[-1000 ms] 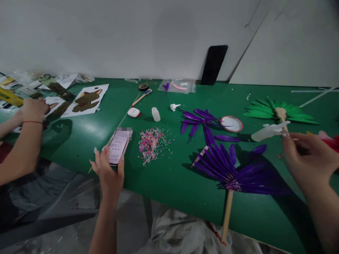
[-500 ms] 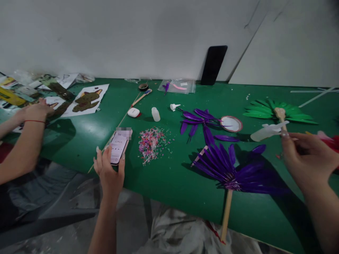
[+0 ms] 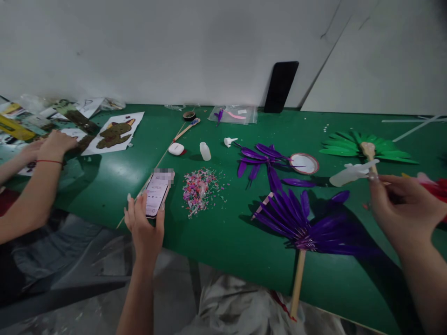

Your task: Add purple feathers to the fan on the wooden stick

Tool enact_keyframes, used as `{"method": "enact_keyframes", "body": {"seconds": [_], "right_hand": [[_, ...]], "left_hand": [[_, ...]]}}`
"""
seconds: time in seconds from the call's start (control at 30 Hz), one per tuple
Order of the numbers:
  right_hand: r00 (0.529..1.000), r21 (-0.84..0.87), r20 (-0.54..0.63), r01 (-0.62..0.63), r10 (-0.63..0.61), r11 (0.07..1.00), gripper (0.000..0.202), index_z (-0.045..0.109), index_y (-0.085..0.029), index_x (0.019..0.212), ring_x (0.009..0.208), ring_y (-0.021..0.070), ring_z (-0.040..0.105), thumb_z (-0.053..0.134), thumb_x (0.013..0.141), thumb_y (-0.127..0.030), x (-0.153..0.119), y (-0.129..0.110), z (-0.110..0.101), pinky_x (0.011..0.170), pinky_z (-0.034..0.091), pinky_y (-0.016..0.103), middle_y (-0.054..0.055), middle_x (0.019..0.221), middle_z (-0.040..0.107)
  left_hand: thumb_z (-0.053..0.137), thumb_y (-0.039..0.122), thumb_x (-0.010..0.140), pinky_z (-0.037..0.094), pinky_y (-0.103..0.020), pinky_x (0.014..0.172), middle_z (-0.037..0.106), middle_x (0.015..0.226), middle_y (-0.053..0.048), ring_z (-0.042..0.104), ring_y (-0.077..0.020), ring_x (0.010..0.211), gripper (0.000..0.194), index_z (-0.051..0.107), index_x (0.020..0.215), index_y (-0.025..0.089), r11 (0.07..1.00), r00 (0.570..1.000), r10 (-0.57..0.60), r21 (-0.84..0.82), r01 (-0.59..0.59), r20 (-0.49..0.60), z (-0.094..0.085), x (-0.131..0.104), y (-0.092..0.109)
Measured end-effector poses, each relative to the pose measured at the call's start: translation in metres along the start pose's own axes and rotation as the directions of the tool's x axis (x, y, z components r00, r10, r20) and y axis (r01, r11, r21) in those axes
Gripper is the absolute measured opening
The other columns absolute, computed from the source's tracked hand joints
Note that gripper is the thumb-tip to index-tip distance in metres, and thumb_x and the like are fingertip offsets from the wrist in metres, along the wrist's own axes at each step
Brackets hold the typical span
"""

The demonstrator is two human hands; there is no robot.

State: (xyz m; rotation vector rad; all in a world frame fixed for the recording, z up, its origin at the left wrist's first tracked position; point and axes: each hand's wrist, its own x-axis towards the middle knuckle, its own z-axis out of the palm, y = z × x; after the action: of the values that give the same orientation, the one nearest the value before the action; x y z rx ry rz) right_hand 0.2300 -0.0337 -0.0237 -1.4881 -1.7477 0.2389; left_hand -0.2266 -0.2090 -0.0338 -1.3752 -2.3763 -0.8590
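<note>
My left hand point(image 3: 144, 228) is wrapped round the lower end of a lit phone point(image 3: 156, 195) at the table's near edge. On the right, my right hand point(image 3: 401, 200) pinches the wooden handle point(image 3: 373, 166) of a green feather fan point(image 3: 344, 145). A clear glue bottle point(image 3: 349, 175) lies beside its fingertips. Between my hands rests a purple feather fan point(image 3: 303, 223), its handle reaching past the table edge. Loose purple feathers point(image 3: 260, 156) lie behind it, by a round white dish with a red rim point(image 3: 304, 164). Colourful chips point(image 3: 199, 188) are heaped right of the phone.
A dark phone point(image 3: 281, 87) leans on the wall. A small bottle point(image 3: 205, 151), white case point(image 3: 176, 149), tape roll point(image 3: 189, 115), brush point(image 3: 186, 129) and plastic bag point(image 3: 240, 114) lie towards the back. At left, another person's arms point(image 3: 38, 186) are near pictures point(image 3: 115, 132).
The other person's hands at the left have shifted slightly. My hands and the things near them look almost the same.
</note>
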Motion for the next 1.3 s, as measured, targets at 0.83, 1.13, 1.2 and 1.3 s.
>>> {"method": "enact_keyframes", "body": {"seconds": [0.83,1.13,1.2,1.3], "right_hand": [[0.954,0.141,-0.298,0.064,-0.02,0.988,0.022,0.063,-0.015,0.078,0.037,0.0083,0.038,0.055,0.084,-0.035,0.015,-0.001,0.0,0.042,0.031,0.022,-0.007,0.044,0.041],[0.955,0.209,-0.293,0.023,0.04,0.978,0.023,0.064,-0.015,0.08,0.039,0.009,0.038,0.054,0.084,-0.035,0.016,0.006,0.006,0.043,0.031,0.023,-0.007,0.045,0.04],[0.958,0.23,-0.284,0.018,0.049,0.973,0.022,0.064,-0.016,0.079,0.04,0.0092,0.038,0.056,0.083,-0.035,0.016,0.005,0.006,0.044,0.031,0.023,-0.007,0.045,0.04],[0.964,0.268,-0.259,0.012,0.06,0.963,0.02,0.064,-0.016,0.077,0.04,0.009,0.037,0.058,0.081,-0.035,0.013,0.001,0.006,0.044,0.03,0.023,-0.007,0.045,0.04]], "left_hand": [[0.063,0.006,0.074,0.04,-0.044,0.099,0.064,0.115,-0.009,0.054,-0.0279,0.112,0.033,0.065,0.105,0.018,0.854,0.657,0.518,-0.281,-0.439,0.548,0.103,0.096,0.24],[0.053,0.016,0.086,0.042,-0.044,0.094,0.065,0.107,-0.01,0.058,-0.0247,0.105,0.019,0.064,0.102,0.015,0.89,0.787,0.451,-0.284,-0.358,0.422,0.131,0.094,0.229],[0.051,0.016,0.086,0.04,-0.041,0.097,0.066,0.109,-0.009,0.058,-0.0244,0.107,0.023,0.065,0.104,0.017,0.875,0.812,0.454,-0.357,-0.327,0.367,0.128,0.095,0.227],[0.05,0.019,0.087,0.041,-0.037,0.099,0.068,0.111,-0.008,0.06,-0.0231,0.107,0.025,0.067,0.105,0.018,0.844,0.849,0.43,-0.471,-0.256,0.308,0.124,0.097,0.224]]}}
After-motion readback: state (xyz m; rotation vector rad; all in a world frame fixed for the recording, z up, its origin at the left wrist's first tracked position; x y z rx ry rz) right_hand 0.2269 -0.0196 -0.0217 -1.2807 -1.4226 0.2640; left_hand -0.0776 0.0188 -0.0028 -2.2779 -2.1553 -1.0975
